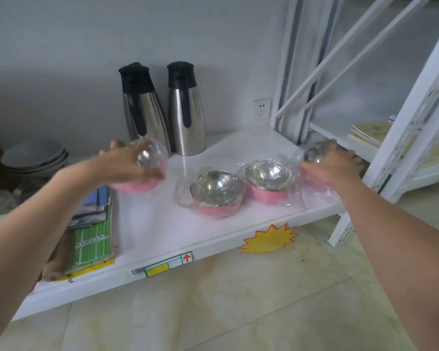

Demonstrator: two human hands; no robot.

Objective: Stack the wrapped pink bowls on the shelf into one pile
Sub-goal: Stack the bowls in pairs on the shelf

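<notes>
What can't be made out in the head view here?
- Bowl in left hand: motion-blurred, its wrap and rim smeared.
- Bowl under right hand: mostly covered by the hand and crumpled plastic.
- Shelf label: print too small to read.
- Grey dishes: count unclear, dim at left.

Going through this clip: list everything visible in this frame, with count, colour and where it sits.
wrapped pink bowls: four, pink with steel insides, in clear plastic; two resting mid-shelf, one in each hand.
steel jugs: two, silver with black tops and handles, at the back of the shelf by the wall.
grey dishes: a stack, count unclear, far left.
green-striped pack: one, green and white, left end of the shelf, under flat items.
shelf: one, white, low above the tiled floor.
yellow starburst sticker: one, on the shelf's front edge.
wall socket: one, white, on the wall.
left hand: holds a bowl at shelf's left.
right hand: holds a bowl at shelf's right.
</notes>
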